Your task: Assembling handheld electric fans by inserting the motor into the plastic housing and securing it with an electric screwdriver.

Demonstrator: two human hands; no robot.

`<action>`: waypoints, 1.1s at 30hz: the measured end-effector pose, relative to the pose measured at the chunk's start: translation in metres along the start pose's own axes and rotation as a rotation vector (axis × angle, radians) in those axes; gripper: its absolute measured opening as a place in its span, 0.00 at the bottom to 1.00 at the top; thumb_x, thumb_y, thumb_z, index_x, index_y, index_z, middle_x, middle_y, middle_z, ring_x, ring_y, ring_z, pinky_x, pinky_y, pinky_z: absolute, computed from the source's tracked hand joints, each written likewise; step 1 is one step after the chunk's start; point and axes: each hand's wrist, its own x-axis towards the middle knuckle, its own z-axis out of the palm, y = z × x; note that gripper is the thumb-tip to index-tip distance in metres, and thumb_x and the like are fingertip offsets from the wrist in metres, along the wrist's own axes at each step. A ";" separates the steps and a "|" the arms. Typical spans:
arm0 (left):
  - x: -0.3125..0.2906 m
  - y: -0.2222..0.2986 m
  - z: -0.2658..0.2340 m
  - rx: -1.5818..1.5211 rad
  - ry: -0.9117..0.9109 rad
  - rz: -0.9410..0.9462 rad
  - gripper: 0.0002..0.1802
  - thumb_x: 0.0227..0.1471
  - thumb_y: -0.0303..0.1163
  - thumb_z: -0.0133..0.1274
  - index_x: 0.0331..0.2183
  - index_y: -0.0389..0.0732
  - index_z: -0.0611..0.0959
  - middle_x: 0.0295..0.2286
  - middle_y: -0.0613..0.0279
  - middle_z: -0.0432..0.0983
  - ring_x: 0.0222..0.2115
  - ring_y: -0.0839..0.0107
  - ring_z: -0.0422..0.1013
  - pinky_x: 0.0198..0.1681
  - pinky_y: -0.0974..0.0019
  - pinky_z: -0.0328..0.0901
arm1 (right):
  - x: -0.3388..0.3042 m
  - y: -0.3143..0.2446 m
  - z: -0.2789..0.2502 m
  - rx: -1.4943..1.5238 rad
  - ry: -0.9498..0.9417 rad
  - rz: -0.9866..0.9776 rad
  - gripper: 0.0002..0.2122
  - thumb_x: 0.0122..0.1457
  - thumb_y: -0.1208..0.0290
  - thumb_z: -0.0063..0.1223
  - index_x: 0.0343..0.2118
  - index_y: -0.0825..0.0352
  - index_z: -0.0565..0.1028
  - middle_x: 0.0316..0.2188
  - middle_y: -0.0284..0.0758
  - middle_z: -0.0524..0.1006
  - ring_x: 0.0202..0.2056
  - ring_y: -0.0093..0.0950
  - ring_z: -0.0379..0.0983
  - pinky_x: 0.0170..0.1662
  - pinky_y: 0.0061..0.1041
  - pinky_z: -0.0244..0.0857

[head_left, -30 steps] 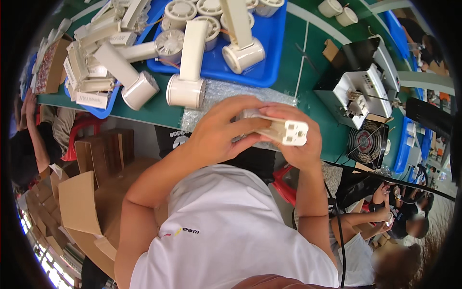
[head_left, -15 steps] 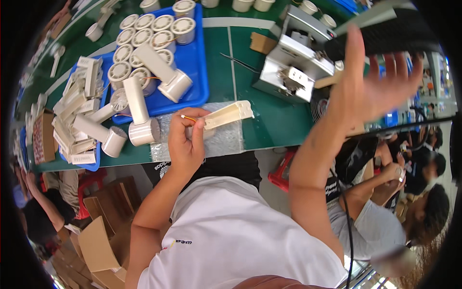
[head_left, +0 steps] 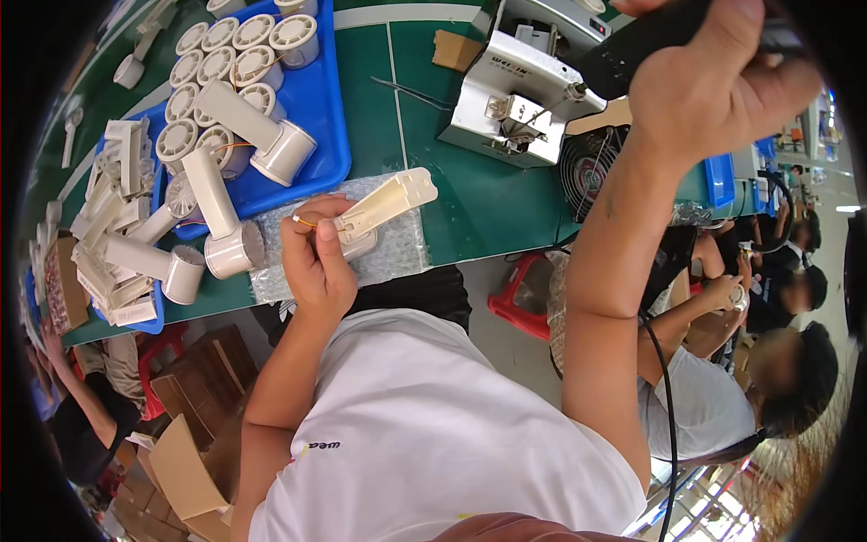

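Note:
My left hand (head_left: 318, 262) pinches a cream-white plastic housing (head_left: 390, 203) with an open, hollow handle, held over the bubble wrap (head_left: 406, 246) at the table's near edge. A thin wire lead with a small white connector (head_left: 298, 219) sticks out by my thumb; the housing's round end is partly hidden by my fingers. At the upper right, my right hand (head_left: 691, 104) is raised, its fingers curled round a thick black tubular object (head_left: 643, 52). That object runs past the picture's dark rim, so I cannot tell its exact kind.
A blue tray (head_left: 327, 135) holds several round white vented units. White handled units (head_left: 233, 248) lie left of the bubble wrap, near a pile of handle shells (head_left: 108, 226). Tweezers (head_left: 411, 92), a silver machine (head_left: 506, 113) and a round fan (head_left: 587, 172) stand right. People sit beyond a red stool (head_left: 519, 303).
My right hand, open with fingers spread before, has moved up and closed round the black object. My left hand keeps its hold on the housing. The whole view has shifted, moving the table leftward.

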 end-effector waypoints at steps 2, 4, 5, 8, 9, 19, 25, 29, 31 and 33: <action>0.000 0.002 0.002 0.004 0.040 0.030 0.10 0.68 0.33 0.36 0.38 0.36 0.67 0.39 0.50 0.76 0.44 0.62 0.72 0.53 0.58 0.63 | -0.003 0.004 -0.001 0.033 0.014 0.038 0.15 0.68 0.61 0.50 0.50 0.66 0.68 0.25 0.33 0.73 0.16 0.20 0.68 0.17 0.18 0.63; -0.002 0.000 0.002 0.000 0.078 0.056 0.10 0.69 0.33 0.35 0.37 0.37 0.66 0.38 0.49 0.77 0.43 0.62 0.73 0.52 0.58 0.63 | -0.006 0.010 -0.005 0.100 0.022 0.085 0.14 0.68 0.61 0.50 0.48 0.66 0.69 0.24 0.32 0.72 0.16 0.20 0.68 0.17 0.17 0.63; -0.002 -0.001 0.003 -0.014 0.101 0.092 0.10 0.69 0.33 0.34 0.37 0.37 0.66 0.38 0.49 0.77 0.43 0.62 0.73 0.52 0.58 0.64 | -0.009 0.015 -0.015 0.136 0.039 0.258 0.16 0.67 0.61 0.48 0.49 0.66 0.63 0.27 0.40 0.74 0.17 0.28 0.70 0.18 0.27 0.66; 0.000 -0.007 0.005 -0.013 0.111 0.111 0.07 0.67 0.29 0.37 0.35 0.37 0.65 0.35 0.48 0.78 0.37 0.62 0.74 0.44 0.60 0.67 | -0.011 -0.020 -0.025 0.544 -0.134 0.706 0.24 0.62 0.48 0.41 0.45 0.69 0.66 0.31 0.41 0.71 0.23 0.31 0.66 0.25 0.32 0.62; 0.000 -0.008 0.004 0.018 0.142 0.098 0.07 0.67 0.29 0.37 0.35 0.37 0.65 0.35 0.48 0.78 0.37 0.62 0.74 0.44 0.60 0.67 | -0.010 -0.020 -0.034 0.887 -0.225 0.778 0.26 0.60 0.44 0.42 0.42 0.68 0.68 0.29 0.35 0.69 0.25 0.28 0.64 0.27 0.29 0.59; 0.000 -0.009 0.004 -0.051 0.157 0.147 0.07 0.67 0.30 0.39 0.36 0.35 0.67 0.33 0.52 0.80 0.30 0.65 0.75 0.36 0.65 0.68 | -0.041 -0.048 0.024 1.010 -0.251 0.704 0.27 0.59 0.43 0.41 0.40 0.68 0.68 0.28 0.34 0.67 0.26 0.28 0.65 0.27 0.28 0.59; 0.001 -0.010 0.004 -0.083 0.164 0.151 0.06 0.66 0.28 0.41 0.35 0.37 0.67 0.33 0.52 0.80 0.28 0.63 0.75 0.35 0.63 0.68 | -0.035 -0.041 0.016 1.005 -0.218 0.626 0.27 0.59 0.42 0.41 0.39 0.68 0.68 0.27 0.33 0.67 0.26 0.28 0.65 0.27 0.28 0.59; 0.002 -0.010 0.002 -0.075 0.161 0.143 0.06 0.65 0.28 0.41 0.34 0.37 0.67 0.32 0.51 0.80 0.27 0.63 0.74 0.35 0.63 0.68 | -0.035 -0.034 0.004 0.990 -0.185 0.565 0.27 0.59 0.41 0.41 0.39 0.68 0.68 0.27 0.33 0.66 0.26 0.28 0.65 0.27 0.28 0.59; 0.003 -0.011 0.003 -0.095 0.142 0.128 0.06 0.65 0.28 0.41 0.35 0.36 0.67 0.32 0.51 0.80 0.28 0.63 0.75 0.34 0.63 0.68 | -0.037 -0.038 0.009 0.977 -0.163 0.532 0.27 0.59 0.41 0.41 0.38 0.68 0.68 0.26 0.33 0.66 0.26 0.28 0.65 0.27 0.28 0.59; 0.002 -0.013 0.003 -0.089 0.144 0.128 0.06 0.65 0.28 0.41 0.36 0.36 0.68 0.32 0.51 0.80 0.28 0.64 0.75 0.34 0.63 0.68 | -0.043 -0.045 0.020 0.968 -0.141 0.499 0.27 0.59 0.41 0.41 0.38 0.68 0.68 0.26 0.33 0.66 0.27 0.28 0.65 0.27 0.28 0.59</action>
